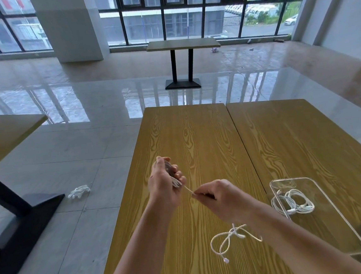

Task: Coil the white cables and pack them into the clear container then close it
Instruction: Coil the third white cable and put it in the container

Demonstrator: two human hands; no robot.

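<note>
Near the middle of the frame, loops of a white cable (228, 244) are gripped in the closed left hand (164, 184), held raised above the wooden table (188, 136). A taut stretch of the same cable is pinched between thumb and fingers of the closed right hand (216, 195), just right of the left. The loose tail is seen trailing on the table at lower centre, ending in a small plug. At lower right, the clear container (342, 232) is seen lying open on the table, with a second coiled cable (292, 202) inside its upper part
</note>
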